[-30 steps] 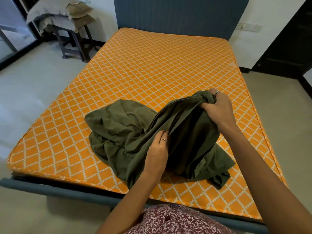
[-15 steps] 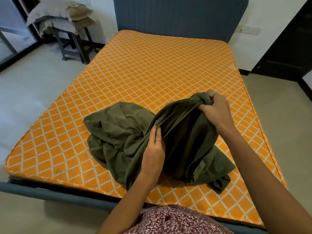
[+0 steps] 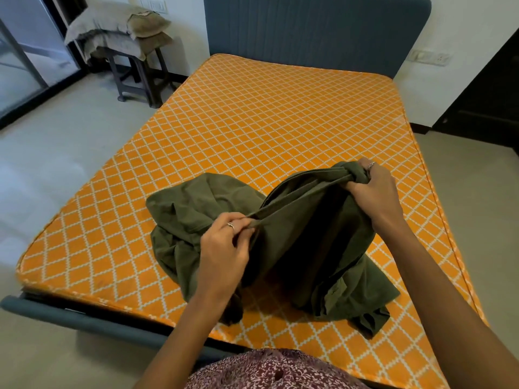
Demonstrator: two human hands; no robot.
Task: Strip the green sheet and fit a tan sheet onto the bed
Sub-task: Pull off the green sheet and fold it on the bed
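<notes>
Green sheet (image 3: 306,242) lies bunched in a heap on the near half of the bare orange lattice-print mattress (image 3: 252,130), fully off the corners; stripping looks done, and the step in hand reads as gathering or folding the sheet for removal. One edge of it is drawn taut between the two hands. Left hand (image 3: 224,248) pinches that edge between thumb and curled fingers, near the middle of the heap. Right hand (image 3: 376,192) is clenched round a gathered wad of the cloth, raised clear of the mattress on the far right of the heap. Next move, by judgement: lift the bundle off the bed, then fetch the tan sheet. Possibly it is among the folded linens (image 3: 118,32) piled on the stool (image 3: 134,77) beside the blue headboard (image 3: 314,29); cannot confirm.
</notes>
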